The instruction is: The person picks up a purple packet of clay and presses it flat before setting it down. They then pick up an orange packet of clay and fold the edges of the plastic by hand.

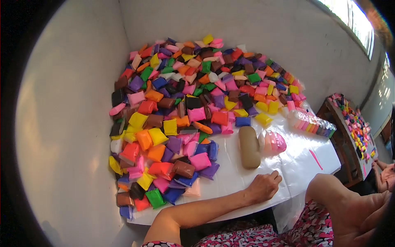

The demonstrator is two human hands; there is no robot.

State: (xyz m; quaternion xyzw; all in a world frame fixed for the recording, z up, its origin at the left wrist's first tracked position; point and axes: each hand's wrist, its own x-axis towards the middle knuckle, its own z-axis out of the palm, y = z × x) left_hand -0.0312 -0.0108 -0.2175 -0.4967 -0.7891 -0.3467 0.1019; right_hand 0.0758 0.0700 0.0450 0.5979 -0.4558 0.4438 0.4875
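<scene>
My left hand [265, 187] rests closed on the white sheet near the table's front edge, fingers curled in; whether anything is inside is hidden. Just beyond it lies a tan, rounded, oblong block [249, 148]. Touching or close beside that block is a clear-wrapped stack of pink and peach packets [273, 143]. My right arm is bent and raised close to the camera at the lower right. Of my right hand [368, 214] only a blurred, cut-off part shows, so its fingers cannot be made out.
A large heap of colourful soft packets [177, 107] covers the table's left and back, against the walls. A long clear pack of multicoloured pieces [312, 122] lies at the right, near a thin pink strip [316, 159]. Beyond stands another packet-covered table [356, 127], with another person's arm [386, 173] beside it.
</scene>
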